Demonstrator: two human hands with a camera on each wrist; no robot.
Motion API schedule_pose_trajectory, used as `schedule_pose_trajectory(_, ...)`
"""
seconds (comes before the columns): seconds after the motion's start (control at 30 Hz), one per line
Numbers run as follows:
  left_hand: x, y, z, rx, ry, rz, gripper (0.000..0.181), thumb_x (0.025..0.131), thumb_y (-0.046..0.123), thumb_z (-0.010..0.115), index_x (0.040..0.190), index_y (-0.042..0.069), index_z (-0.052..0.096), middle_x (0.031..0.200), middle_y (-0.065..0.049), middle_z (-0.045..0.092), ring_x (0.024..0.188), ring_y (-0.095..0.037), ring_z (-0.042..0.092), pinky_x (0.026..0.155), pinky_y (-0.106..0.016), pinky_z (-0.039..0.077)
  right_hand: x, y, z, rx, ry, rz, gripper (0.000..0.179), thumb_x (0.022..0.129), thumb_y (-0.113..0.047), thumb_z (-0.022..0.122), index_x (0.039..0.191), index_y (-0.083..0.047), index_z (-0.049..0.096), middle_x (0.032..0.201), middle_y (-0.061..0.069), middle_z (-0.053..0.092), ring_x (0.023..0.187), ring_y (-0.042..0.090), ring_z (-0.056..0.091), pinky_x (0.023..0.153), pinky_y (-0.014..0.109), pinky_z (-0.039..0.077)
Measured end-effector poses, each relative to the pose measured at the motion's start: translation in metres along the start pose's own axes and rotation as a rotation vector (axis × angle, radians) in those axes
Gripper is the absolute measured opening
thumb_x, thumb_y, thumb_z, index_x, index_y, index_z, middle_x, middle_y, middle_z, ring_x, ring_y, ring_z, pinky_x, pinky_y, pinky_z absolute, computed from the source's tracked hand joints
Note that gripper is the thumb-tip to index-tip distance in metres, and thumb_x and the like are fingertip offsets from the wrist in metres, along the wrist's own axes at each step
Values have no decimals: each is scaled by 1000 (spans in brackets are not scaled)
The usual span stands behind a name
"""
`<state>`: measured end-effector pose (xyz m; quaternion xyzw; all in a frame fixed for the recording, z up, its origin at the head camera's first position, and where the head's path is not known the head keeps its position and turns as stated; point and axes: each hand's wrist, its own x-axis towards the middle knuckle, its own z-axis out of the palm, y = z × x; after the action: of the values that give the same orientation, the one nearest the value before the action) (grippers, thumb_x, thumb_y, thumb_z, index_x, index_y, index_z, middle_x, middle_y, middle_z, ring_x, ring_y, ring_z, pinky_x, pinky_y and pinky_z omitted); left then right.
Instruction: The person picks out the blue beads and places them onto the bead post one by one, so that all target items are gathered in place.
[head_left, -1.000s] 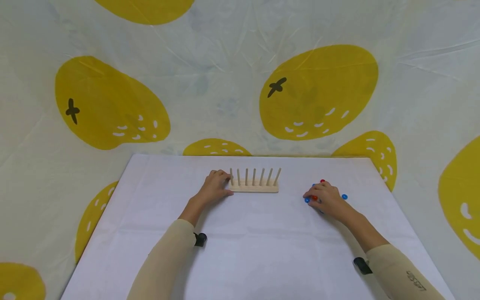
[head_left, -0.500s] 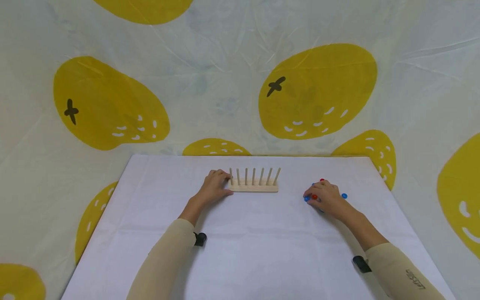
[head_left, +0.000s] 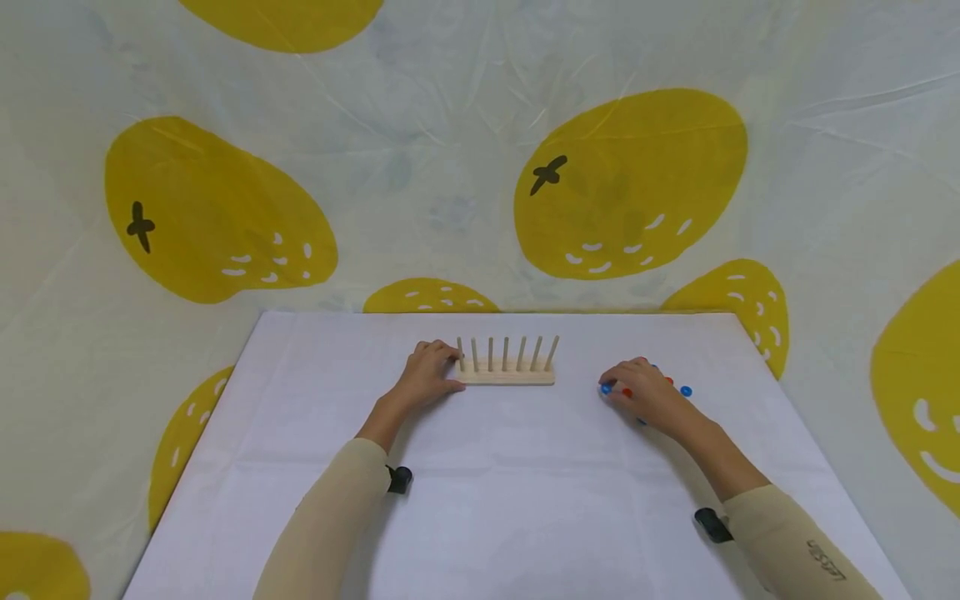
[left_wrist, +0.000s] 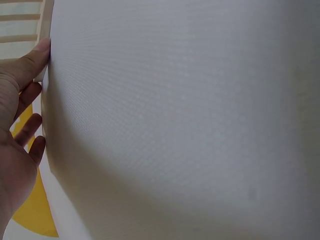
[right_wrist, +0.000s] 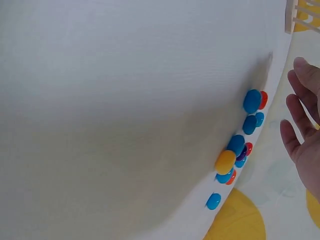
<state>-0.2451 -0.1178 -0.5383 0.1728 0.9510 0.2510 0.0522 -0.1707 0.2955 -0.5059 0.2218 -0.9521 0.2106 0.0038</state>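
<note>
A pale cloth backdrop printed with big mustard-yellow fruits hangs behind the white-covered bench. Two beige sleeves reach in over the near edge; the right sleeve bears dark lettering that seems to begin "Lets", its ending unclear, while the left sleeve shows just plain cloth. The left hand stretches forward with its palm turned inward, its grip clamped on the left end of the wooden peg rack, thumb at the near corner and fingers behind. The right hand comes in from the right, back upward, fingers bent down over the beads; I cannot tell whether its grip pinches one. The peg rack stands near the far edge between the hands, its seven slim pegs upright in one row. A black wrist camera sits at each cuff, left and right. Smallest are the beads, grouped under and around the right hand: a blue bead at the fingertips, a red bead just beside it, and, in the right wrist view, a yellow bead among other blue and red ones.
</note>
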Motion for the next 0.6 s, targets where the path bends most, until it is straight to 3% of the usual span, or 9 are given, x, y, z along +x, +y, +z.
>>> schedule_pose_trajectory(0.6, 0, -1, 0, -24, -2, -2, 58, 81, 33, 90, 130, 13, 68, 133, -6, 64, 132, -32, 47, 113, -51, 38, 40, -35, -16, -13, 145, -183, 23, 89, -6, 80, 110, -4, 74, 102, 7, 74, 103, 28, 59, 93, 48, 52)
